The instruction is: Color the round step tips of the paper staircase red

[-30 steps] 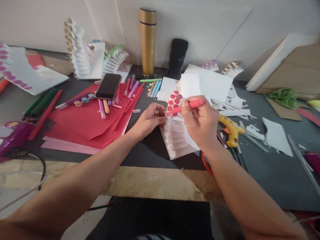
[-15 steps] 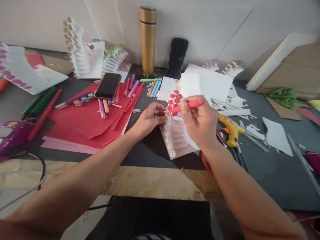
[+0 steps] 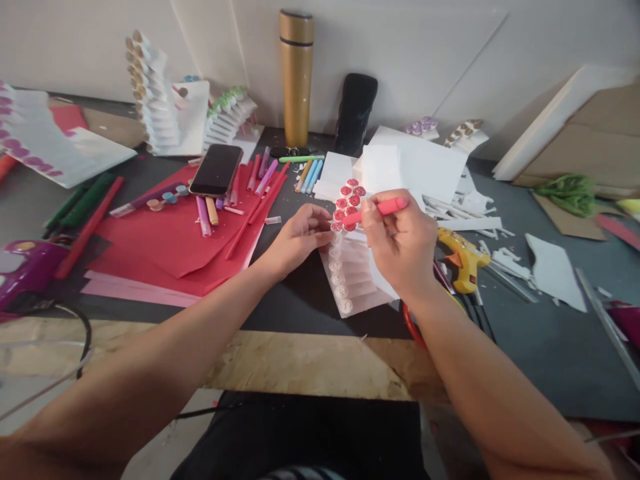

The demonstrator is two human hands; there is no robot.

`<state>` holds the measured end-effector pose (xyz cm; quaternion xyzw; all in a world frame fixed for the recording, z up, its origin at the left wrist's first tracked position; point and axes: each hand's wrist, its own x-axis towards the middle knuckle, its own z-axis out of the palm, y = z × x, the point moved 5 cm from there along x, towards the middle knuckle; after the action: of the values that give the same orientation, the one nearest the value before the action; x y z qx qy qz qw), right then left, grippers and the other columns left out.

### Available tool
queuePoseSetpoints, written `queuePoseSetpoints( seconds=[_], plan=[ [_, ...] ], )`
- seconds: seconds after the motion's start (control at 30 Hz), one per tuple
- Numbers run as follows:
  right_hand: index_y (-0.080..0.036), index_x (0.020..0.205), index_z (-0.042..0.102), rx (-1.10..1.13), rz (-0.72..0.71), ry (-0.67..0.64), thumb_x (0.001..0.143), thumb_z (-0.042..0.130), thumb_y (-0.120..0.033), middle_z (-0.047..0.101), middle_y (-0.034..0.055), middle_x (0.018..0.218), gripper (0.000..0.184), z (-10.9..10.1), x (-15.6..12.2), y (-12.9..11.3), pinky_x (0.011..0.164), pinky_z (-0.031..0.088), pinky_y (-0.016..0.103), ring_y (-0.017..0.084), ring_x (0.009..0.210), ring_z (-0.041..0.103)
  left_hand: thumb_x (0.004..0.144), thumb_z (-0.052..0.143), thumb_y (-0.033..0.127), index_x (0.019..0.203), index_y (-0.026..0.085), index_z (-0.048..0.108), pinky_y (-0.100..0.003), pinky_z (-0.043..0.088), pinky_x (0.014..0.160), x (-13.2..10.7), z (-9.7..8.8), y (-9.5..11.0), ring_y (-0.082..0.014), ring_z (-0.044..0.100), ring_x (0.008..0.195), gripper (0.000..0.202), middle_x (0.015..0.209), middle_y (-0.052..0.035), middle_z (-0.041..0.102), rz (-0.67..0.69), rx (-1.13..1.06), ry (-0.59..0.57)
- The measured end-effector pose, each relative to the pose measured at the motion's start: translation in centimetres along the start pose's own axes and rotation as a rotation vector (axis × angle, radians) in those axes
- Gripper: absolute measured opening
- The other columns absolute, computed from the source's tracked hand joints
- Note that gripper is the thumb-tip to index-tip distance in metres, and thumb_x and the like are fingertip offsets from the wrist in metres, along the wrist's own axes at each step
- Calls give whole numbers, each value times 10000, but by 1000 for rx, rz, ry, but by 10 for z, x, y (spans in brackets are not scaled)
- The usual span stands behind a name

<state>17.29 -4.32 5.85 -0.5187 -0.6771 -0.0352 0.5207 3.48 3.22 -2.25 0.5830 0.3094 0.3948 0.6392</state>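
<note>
My right hand pinches a pinkish-red felt-tip marker, its tip end pointing left at the rolled-paper ends. Those ends belong to a white paper model, a stair-like row of rolled paper tubes on a flat white base. Upper roll ends are coloured red; a lower line of roll ends is white. My left hand grips the model's left side with thumb and fingers beside the red ends. The marker's very tip is too small to make out.
Left lie red paper sheets with a phone and several markers. A gold flask and black case stand behind. A yellow glue gun, paper scraps and thin paper rolls lie right of my right hand.
</note>
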Motion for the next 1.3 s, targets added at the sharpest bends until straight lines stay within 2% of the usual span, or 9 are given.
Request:
queuePoseSetpoints(
  seconds=[0.2, 0.4, 0.53, 1.3],
  plan=[
    [-193, 827, 566, -8, -10, 8, 937, 548, -284, 473, -81, 544, 144, -1, 0, -1, 517, 381, 209, 34, 453, 418, 781, 659, 143, 996, 163, 525, -258, 459, 676, 0, 0, -1, -101, 581, 714, 254, 852, 0, 616, 3, -7, -5],
    [-204, 850, 568, 15, -12, -55, 939, 543, -308, 543, -57, 601, 138, 2, -1, 0, 527, 395, 223, 48, 485, 447, 787, 656, 139, 985, 156, 519, -263, 461, 681, -2, 1, 2, -101, 588, 702, 242, 847, -3, 615, -4, -11, 1],
    [-210, 835, 565, -22, -14, -21, 941, 538, -322, 516, -59, 584, 157, 0, -1, -1, 532, 397, 231, 55, 484, 435, 785, 656, 135, 975, 158, 520, -265, 461, 675, -1, 1, 3, -102, 589, 690, 235, 832, -2, 613, 0, -15, 2],
    [-207, 829, 565, -5, -23, -42, 933, 546, -309, 508, -62, 584, 147, 2, -2, 0, 527, 384, 226, 49, 481, 420, 783, 655, 137, 981, 161, 517, -262, 465, 683, 0, 1, 2, -102, 591, 708, 242, 847, -2, 620, -4, -13, -3]
  ],
)
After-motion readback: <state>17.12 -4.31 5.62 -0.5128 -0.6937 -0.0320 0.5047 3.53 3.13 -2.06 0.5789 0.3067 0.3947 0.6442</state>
